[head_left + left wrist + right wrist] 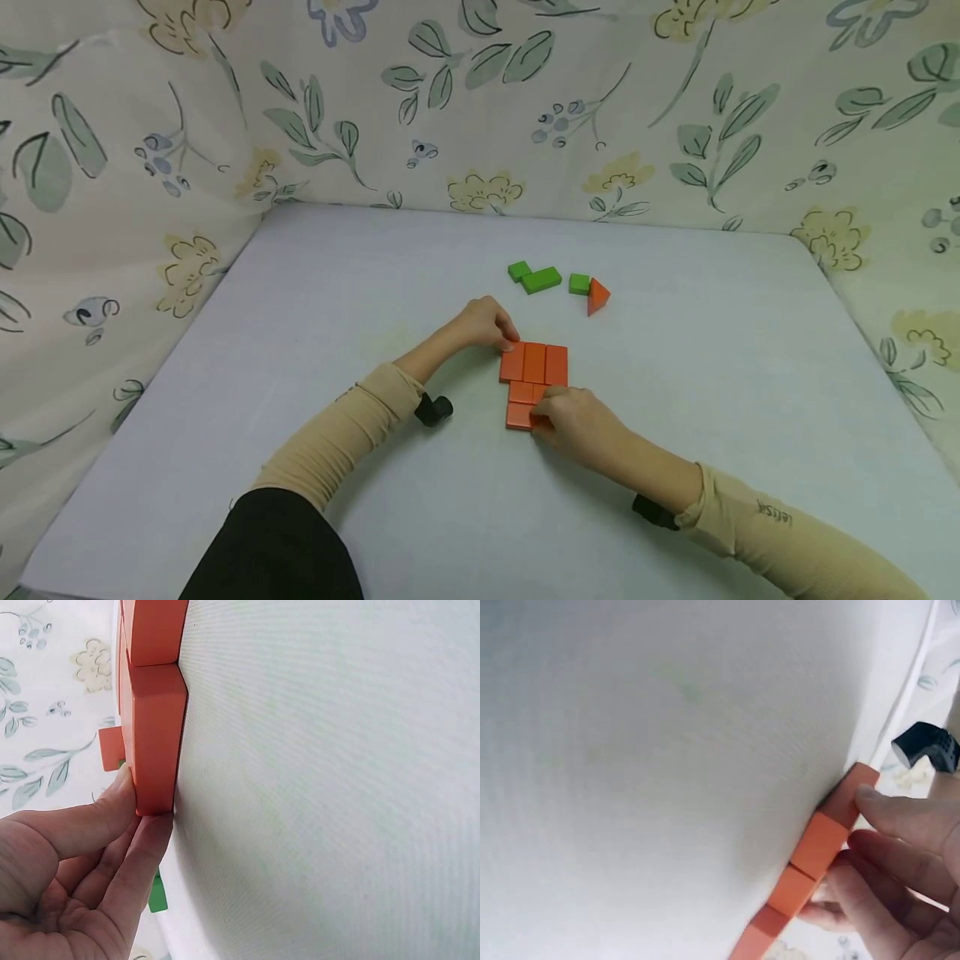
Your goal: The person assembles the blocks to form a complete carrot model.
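Note:
Orange wooden blocks lie flat and touching on the white table: a row of three upright blocks (534, 362) above smaller ones (521, 392) and a bottom block (519, 416). My left hand (483, 323) holds the top-left block by its far corner. In the left wrist view the thumb lies on that block's (157, 742) upper face and a finger against its end. At the lower right, my right hand (581, 423) has its thumb and fingers on the bottom block, hiding its right end. The right wrist view shows the thumb touching the end block (851, 795).
Beyond the orange group lie green blocks (542, 280), one small green block (519, 271), another green block (579, 284) and an orange triangular block (597, 297). Flowered cloth (487, 108) stands around the white table (375, 275). Both wrists carry black cameras (433, 410).

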Demonstrator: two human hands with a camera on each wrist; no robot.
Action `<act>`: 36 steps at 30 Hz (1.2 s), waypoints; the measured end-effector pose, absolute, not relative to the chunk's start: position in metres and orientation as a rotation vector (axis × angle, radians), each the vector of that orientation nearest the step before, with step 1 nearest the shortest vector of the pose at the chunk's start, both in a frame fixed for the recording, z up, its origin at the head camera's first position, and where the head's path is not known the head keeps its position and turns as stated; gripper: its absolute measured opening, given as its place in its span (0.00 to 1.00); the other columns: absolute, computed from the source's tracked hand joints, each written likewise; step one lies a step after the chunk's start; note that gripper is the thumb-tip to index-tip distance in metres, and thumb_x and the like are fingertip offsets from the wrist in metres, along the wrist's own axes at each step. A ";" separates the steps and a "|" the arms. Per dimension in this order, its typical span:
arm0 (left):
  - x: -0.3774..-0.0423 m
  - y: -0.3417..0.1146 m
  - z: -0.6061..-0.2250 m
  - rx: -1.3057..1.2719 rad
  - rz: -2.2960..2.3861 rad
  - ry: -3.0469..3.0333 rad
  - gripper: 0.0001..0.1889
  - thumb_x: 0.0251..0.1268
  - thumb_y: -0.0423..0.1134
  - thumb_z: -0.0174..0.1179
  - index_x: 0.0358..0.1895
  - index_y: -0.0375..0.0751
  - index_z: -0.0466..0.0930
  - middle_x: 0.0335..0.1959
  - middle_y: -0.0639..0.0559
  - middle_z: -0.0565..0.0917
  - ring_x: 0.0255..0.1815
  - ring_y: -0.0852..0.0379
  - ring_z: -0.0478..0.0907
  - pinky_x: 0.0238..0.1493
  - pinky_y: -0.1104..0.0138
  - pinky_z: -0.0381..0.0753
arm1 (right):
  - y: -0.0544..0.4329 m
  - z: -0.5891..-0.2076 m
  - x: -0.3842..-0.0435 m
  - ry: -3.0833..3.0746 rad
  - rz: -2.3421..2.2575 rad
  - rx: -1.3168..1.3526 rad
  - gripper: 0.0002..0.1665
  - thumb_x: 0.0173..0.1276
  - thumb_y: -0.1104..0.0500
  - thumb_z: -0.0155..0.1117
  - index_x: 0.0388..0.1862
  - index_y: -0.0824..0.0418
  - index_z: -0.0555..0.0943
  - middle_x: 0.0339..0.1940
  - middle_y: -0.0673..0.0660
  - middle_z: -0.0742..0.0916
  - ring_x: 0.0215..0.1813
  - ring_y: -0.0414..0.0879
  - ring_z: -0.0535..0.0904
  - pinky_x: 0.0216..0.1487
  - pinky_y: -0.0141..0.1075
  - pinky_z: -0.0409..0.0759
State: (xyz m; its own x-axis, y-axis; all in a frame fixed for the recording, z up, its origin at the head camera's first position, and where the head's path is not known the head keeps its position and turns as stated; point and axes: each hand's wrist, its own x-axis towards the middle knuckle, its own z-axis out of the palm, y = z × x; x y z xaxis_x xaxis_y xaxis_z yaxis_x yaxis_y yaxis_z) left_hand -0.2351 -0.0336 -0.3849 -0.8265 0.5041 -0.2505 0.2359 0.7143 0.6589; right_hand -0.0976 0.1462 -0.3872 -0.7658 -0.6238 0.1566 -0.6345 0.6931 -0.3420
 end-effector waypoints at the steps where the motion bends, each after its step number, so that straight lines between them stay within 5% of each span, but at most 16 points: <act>1: -0.235 -0.034 -0.385 0.570 0.885 2.502 0.08 0.56 0.31 0.70 0.40 0.36 0.89 0.37 0.48 0.88 0.39 0.56 0.77 0.37 0.71 0.72 | 0.147 -0.384 -0.100 -2.899 0.608 1.047 0.09 0.53 0.66 0.77 0.33 0.66 0.87 0.28 0.54 0.86 0.31 0.45 0.82 0.35 0.33 0.81; 10: -0.238 -0.034 -0.384 0.546 0.912 2.486 0.08 0.55 0.30 0.70 0.39 0.36 0.89 0.36 0.48 0.88 0.38 0.57 0.76 0.39 0.70 0.72 | 0.193 -0.353 -0.183 -2.940 0.633 0.703 0.08 0.62 0.72 0.64 0.40 0.71 0.86 0.36 0.64 0.88 0.41 0.58 0.83 0.42 0.47 0.81; 19: -0.238 -0.033 -0.386 0.553 0.883 2.485 0.08 0.57 0.31 0.70 0.40 0.37 0.89 0.37 0.48 0.88 0.37 0.58 0.75 0.37 0.71 0.72 | 0.248 -0.372 -0.257 -3.019 0.576 0.753 0.27 0.60 0.84 0.42 0.55 0.75 0.77 0.56 0.72 0.80 0.61 0.66 0.73 0.60 0.55 0.71; 24: -0.238 -0.033 -0.388 0.556 0.889 2.478 0.08 0.57 0.30 0.69 0.40 0.36 0.89 0.37 0.48 0.88 0.36 0.58 0.75 0.37 0.70 0.73 | 0.253 -0.381 -0.268 -3.018 0.536 0.857 0.25 0.61 0.85 0.46 0.55 0.75 0.78 0.57 0.71 0.81 0.61 0.65 0.73 0.61 0.54 0.70; 36: -0.238 -0.031 -0.385 0.515 0.852 2.487 0.08 0.57 0.31 0.70 0.41 0.37 0.89 0.39 0.48 0.88 0.38 0.57 0.76 0.39 0.70 0.74 | 0.267 -0.373 -0.258 -3.104 0.516 0.912 0.08 0.59 0.78 0.64 0.37 0.72 0.83 0.37 0.64 0.86 0.44 0.59 0.80 0.50 0.51 0.76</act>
State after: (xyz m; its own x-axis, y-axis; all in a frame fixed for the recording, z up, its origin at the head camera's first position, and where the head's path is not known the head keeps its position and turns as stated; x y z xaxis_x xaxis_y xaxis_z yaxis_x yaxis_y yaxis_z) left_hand -0.2383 -0.0314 -0.3850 -0.8246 0.4804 -0.2986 0.1965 0.7383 0.6452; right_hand -0.2579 0.2670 -0.3732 -0.8368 -0.5461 -0.0396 -0.5038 0.7964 -0.3346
